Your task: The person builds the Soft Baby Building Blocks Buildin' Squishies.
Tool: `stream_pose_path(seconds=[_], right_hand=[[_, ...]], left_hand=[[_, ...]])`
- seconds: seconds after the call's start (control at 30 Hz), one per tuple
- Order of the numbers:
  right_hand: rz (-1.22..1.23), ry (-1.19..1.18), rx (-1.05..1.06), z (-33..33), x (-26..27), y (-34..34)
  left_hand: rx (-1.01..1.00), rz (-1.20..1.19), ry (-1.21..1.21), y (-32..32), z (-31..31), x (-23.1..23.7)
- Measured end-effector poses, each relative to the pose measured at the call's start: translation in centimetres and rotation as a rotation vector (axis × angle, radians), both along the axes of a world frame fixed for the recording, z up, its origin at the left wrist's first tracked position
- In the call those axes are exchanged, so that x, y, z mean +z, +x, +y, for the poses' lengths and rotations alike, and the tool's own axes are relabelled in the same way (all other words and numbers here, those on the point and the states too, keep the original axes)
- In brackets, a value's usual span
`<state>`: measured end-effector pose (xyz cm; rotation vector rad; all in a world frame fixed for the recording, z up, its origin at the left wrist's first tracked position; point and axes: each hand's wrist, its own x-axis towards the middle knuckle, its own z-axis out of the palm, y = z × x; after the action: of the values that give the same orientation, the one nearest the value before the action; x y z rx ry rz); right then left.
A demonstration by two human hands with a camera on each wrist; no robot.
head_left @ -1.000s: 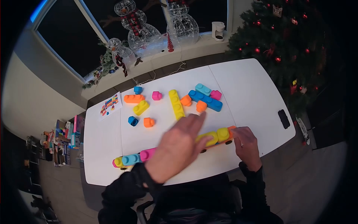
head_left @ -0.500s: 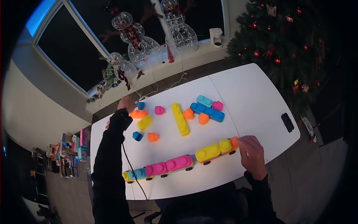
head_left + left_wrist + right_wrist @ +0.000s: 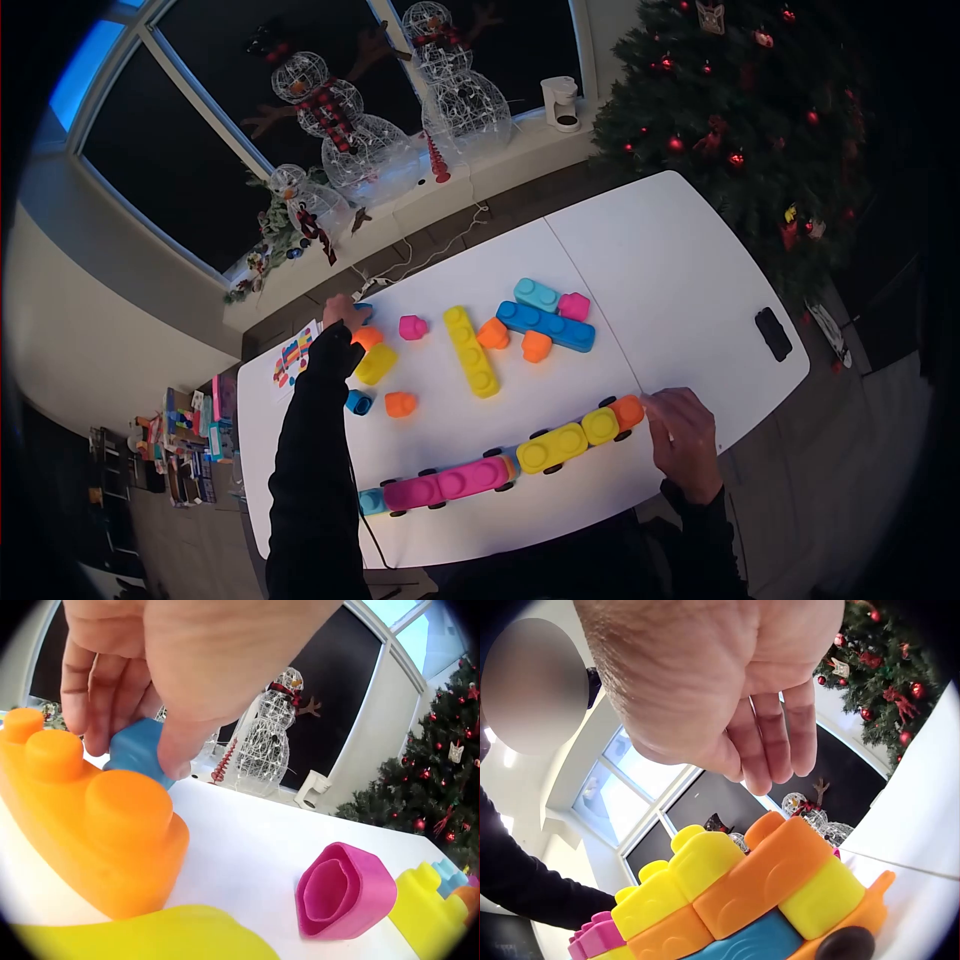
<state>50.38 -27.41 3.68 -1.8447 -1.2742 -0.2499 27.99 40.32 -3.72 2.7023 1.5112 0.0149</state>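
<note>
- The blue block [image 3: 135,752] is pinched between the left hand's [image 3: 169,664] thumb and fingers, beside the orange block [image 3: 112,840].
- Its smooth surface is partly covered.
- The right hand [image 3: 720,690] is held unclenched above the block train [image 3: 727,889].

A white table [image 3: 700,260] bears loose blocks [image 3: 471,352], block train [image 3: 470,478], printed sheet [image 3: 294,357], black object [image 3: 773,334].

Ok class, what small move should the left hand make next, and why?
Probably lift the blue block gently upward: the left hand has its thumb and fingers around it, and the long orange block lies close by, so a sideways pull might knock that.
</note>
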Motion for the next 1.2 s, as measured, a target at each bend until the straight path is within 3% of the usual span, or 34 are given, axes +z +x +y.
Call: stream_pose_path(seconds=[0.1,0.17,0.4,0.47,0.6,0.83,1.0,1.1,1.2], right_hand=[[-0.006,0.012,0.000,0.0,-0.1,0.1],[-0.008,0.022,0.007,0.1,0.0,0.0],[-0.026,0.120,0.047,0.9,2.9,-2.4],[-0.027,0.150,0.067,1.5,4.2,-3.5],[0.014,0.230,0.148,2.9,6.8,-5.7],[0.326,0.306,0.401,5.7,9.2,-10.5],[0.672,0.321,0.601,5.8,8.6,-10.5],[0.682,0.299,0.594,5.2,7.9,-9.2],[0.545,0.267,0.551,3.9,8.3,-6.3]], left_hand=[[-0.055,0.023,0.095,-0.2,0.1,0.2],[-0.025,-0.132,-0.065,-0.1,-1.6,3.3],[-0.190,-0.629,-0.126,-1.1,-15.9,16.6],[-0.296,-0.840,-0.385,-2.1,-20.7,20.5],[-0.439,-1.025,-0.657,-4.6,-30.9,25.4],[-0.679,-1.263,-1.013,-6.2,-42.8,21.9],[-0.707,-1.200,-0.787,-4.3,-46.4,18.7],[-0.681,-1.180,-0.781,-3.9,-47.1,18.6],[-0.681,-1.150,-0.675,-4.8,-46.7,18.7]])
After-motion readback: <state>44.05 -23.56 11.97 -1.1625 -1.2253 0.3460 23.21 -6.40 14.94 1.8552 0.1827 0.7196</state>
